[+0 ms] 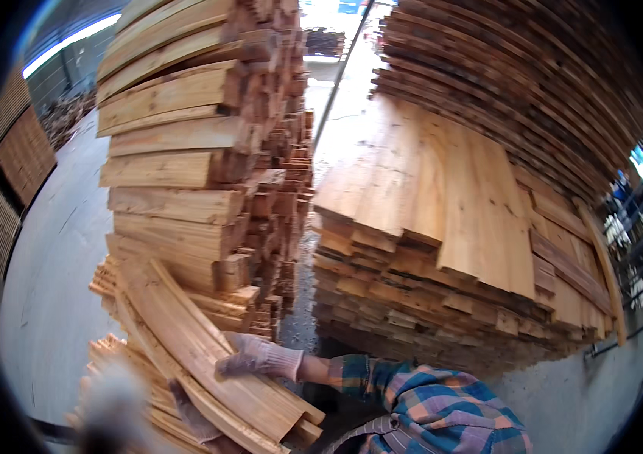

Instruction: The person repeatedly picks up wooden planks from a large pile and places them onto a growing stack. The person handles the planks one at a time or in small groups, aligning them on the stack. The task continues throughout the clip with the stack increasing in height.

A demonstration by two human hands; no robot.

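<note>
Nearest is a blurred pale shape. The grey floor comes next, then a tall timber stack. Before it are long boards; the left hand touches them, its grip I cannot tell. The right hand's fingers grasp them. Rightward lies another board pile.

This looks like a timber warehouse or lumber workshop: cut planks in the foreground, a tall plank stack beside them, a wide board pile, a high dark stack behind it, and bundled wood along a bare grey floor.
</note>
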